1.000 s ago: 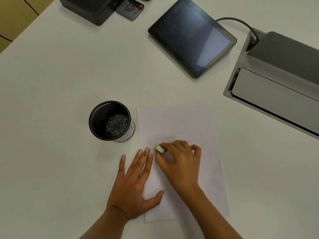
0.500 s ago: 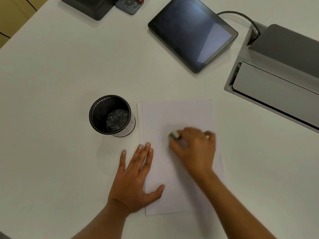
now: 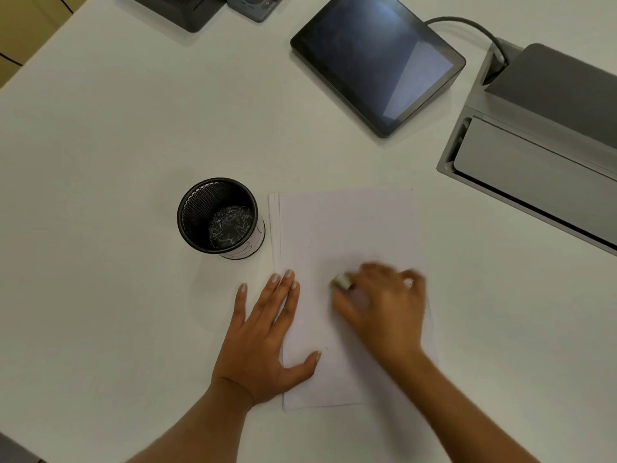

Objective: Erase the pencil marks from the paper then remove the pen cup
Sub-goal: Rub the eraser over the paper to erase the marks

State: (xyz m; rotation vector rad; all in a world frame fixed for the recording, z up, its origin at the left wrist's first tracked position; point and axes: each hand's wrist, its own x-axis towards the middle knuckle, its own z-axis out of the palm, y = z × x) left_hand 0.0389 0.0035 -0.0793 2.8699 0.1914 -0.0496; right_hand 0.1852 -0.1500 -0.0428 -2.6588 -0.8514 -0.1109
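Note:
A small stack of white paper (image 3: 347, 225) lies on the white table in front of me. My left hand (image 3: 263, 339) rests flat, fingers spread, on the paper's left edge. My right hand (image 3: 384, 305) is blurred with motion over the middle of the sheet and pinches a small whitish eraser (image 3: 341, 281) against the paper. A black mesh pen cup (image 3: 218, 217) stands upright just left of the paper's top corner, apart from both hands. Only faint specks show on the sheet.
A dark tablet (image 3: 377, 61) with a cable lies at the back. A grey box-shaped device (image 3: 541, 152) sits at the right. A black box (image 3: 180, 10) and a remote (image 3: 255, 5) are at the top edge.
My right hand with the eraser has slid right and away across the sheet, then back toward me. The left hand stays put. The view has shifted a little.

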